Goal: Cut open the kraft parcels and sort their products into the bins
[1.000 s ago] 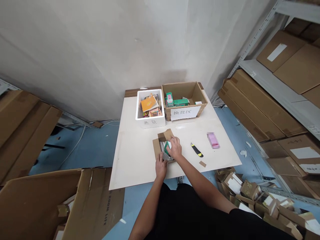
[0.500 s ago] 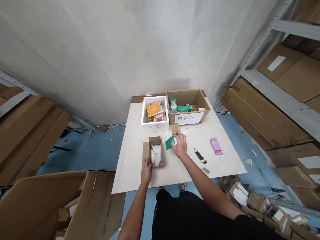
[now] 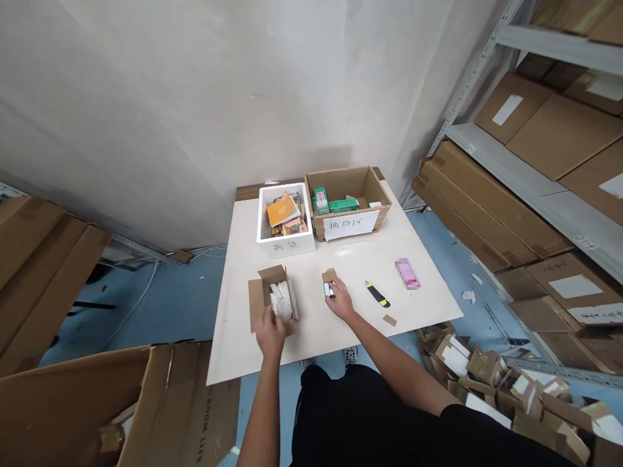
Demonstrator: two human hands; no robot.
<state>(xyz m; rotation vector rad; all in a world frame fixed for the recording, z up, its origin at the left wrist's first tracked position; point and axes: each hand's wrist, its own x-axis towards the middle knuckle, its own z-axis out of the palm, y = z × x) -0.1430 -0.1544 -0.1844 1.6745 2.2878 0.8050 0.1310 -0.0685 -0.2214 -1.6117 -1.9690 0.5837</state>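
A small open cardboard box (image 3: 259, 299) with white packing paper (image 3: 281, 303) inside sits on the white table (image 3: 316, 337). My left hand (image 3: 269, 332) grips the box's near edge. My right hand (image 3: 339, 301) rests on the table to the right of it, fingers closed round a small green packet (image 3: 328, 289). A loose brown cardboard piece (image 3: 329, 275) lies just beyond that packet.
A white foam bin (image 3: 287, 244) of colourful packets and a labelled cardboard box (image 3: 348, 224) stand at the table's back. A black-yellow utility knife (image 3: 378, 294) and a pink item (image 3: 407, 273) lie right. Large cartons flank the left, shelving with boxes the right, cardboard scraps (image 3: 487, 373) on the floor.
My right hand lifted the green packet out of the small box and set it down to the right. My left hand drew the box leftward.
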